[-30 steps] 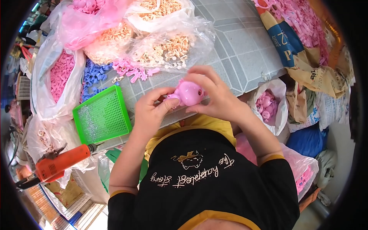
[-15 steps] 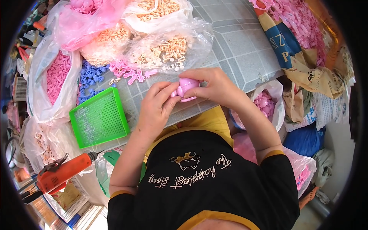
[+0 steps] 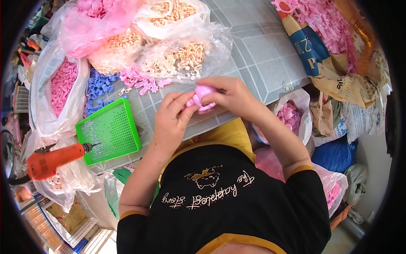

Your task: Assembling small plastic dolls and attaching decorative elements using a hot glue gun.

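Grey tiled table (image 3: 262, 55) fills the middle of the head view, and we see its bare part only to the right of our hands, running up toward the far rim; everywhere else it is crowded.

We hold a small pink plastic toy (image 3: 202, 96) over the near edge of the table, just above our lap. Our left hand (image 3: 171, 120) pinches it from the left and below with fingers closed on it, and our right hand (image 3: 230, 96) wraps over it from the right, thumb and fingers shut on it too.

Just left of our left hand lies a green perforated tray (image 3: 111, 131), flat and square, its near corner close to the table edge. Beyond it an orange power drill (image 3: 48, 160) rests on clear bags, its bit pointing at the tray.

Along the far side, clear plastic bags of beige parts (image 3: 177, 51) bulge against each other, with a pink bag (image 3: 91, 25) at the upper left and a white bag of pink parts (image 3: 61, 91) on the left edge. Loose blue pieces (image 3: 98, 86) and pink pieces (image 3: 141, 80) lie between the bags and the tray.

To the right, off the table, a blue and tan woven sack (image 3: 313, 51) carries pink parts, and a white bag of pink toys (image 3: 289, 115) stands beside our right forearm.
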